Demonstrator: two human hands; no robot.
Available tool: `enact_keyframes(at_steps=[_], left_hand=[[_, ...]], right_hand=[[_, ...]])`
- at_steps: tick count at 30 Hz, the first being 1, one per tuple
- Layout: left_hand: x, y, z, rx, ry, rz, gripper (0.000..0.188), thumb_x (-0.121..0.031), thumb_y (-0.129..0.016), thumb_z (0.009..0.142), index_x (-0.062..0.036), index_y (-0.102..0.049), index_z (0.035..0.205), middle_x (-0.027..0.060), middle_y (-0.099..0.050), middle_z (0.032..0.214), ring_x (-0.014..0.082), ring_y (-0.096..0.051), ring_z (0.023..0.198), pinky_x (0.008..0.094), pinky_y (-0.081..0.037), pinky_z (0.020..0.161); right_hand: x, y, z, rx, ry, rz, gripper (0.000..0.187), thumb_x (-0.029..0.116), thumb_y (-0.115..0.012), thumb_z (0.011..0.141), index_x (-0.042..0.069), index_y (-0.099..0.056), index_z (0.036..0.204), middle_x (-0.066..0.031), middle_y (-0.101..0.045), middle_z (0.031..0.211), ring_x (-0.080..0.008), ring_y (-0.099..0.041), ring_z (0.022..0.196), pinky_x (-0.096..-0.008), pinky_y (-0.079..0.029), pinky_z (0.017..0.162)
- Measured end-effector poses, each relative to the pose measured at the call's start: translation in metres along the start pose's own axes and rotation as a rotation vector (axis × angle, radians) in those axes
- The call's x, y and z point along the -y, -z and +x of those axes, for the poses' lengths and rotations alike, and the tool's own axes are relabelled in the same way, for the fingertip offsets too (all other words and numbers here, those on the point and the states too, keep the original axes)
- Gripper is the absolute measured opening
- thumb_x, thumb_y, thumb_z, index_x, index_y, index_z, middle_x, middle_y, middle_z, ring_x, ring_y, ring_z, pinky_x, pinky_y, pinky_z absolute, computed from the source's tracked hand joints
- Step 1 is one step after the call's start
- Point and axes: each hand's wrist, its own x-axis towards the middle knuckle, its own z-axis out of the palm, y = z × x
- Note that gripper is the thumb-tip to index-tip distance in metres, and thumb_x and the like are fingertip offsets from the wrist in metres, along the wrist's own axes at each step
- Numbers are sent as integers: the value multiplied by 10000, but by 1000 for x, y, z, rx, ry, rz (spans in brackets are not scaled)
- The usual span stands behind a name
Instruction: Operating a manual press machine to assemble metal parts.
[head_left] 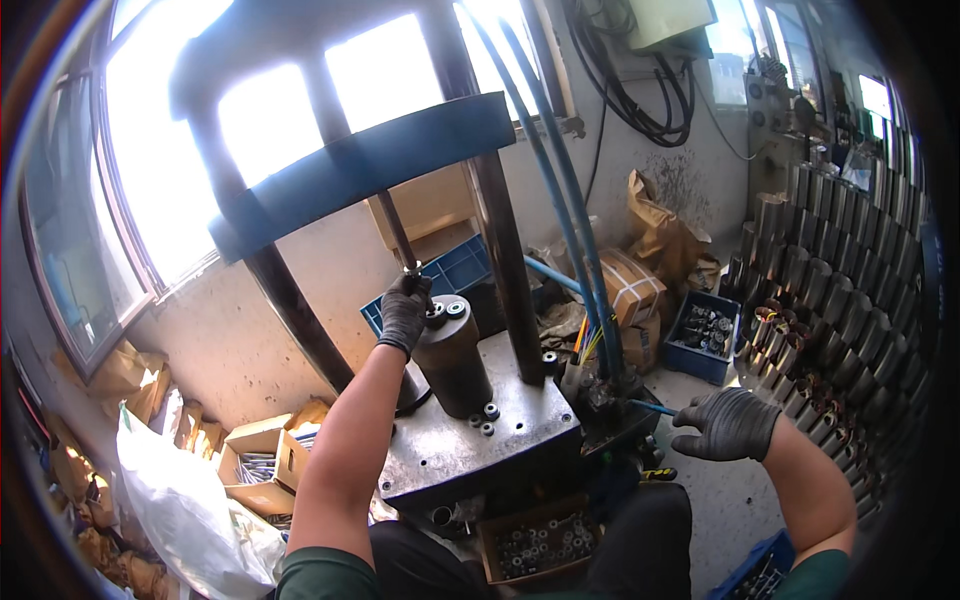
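My left hand, in a dark grey glove, is closed at the lower end of the press rod, just above a cylindrical metal block. What its fingers hold is mostly hidden. Small round ring parts sit on the block's top. The block stands upright on the steel press table, with several small rings beside its foot. Off to the right, my gloved right hand has its fingers curled at the end of a thin blue lever.
The press's blue crossbeam and dark columns frame my left arm. Blue hoses hang at the right. A box of rings sits below the table. Blue bin and stacked metal tubes stand right; white sack left.
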Motion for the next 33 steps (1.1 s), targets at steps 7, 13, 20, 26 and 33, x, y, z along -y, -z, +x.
enact_keyframes(at_steps=[7,13,20,26,33], left_hand=[[-1,-1,-5,9,6,-101,176,-217,-713,1078,-45,-744,1099,1,-685,841,107,-563,720,311,-501,693],[-1,-3,-9,-70,54,-218,142,-171,-701,1078,-30,-713,1094,2,-645,856,111,-579,713,307,-531,650],[-3,0,-12,-134,21,-221,120,-141,-692,1079,-23,-713,1079,22,-645,775,133,-609,639,311,-523,625],[-13,-5,-11,-80,39,-118,100,-125,-688,1074,-31,-722,1067,5,-626,734,106,-565,610,299,-501,588],[-20,-10,-21,-67,-16,3,81,-114,-709,1040,-40,-731,1064,-10,-616,767,93,-567,655,289,-496,613]], right_hand=[[9,12,0,105,-66,-8,624,575,-612,974,72,-730,1325,-208,-734,1251,-403,-715,1130,-487,-553,1016],[17,13,-5,80,-105,-5,584,541,-644,959,73,-746,1293,-188,-766,1197,-395,-738,1069,-489,-569,977],[14,6,-4,-7,13,-22,555,503,-612,956,58,-759,1254,-210,-760,1031,-402,-752,915,-503,-590,845],[12,2,-3,-31,1,-5,534,489,-629,947,65,-763,1243,-192,-769,1035,-391,-753,907,-493,-593,849],[12,-2,-4,-83,17,-64,500,496,-649,942,101,-773,1222,-153,-774,1010,-368,-755,878,-487,-588,811]])
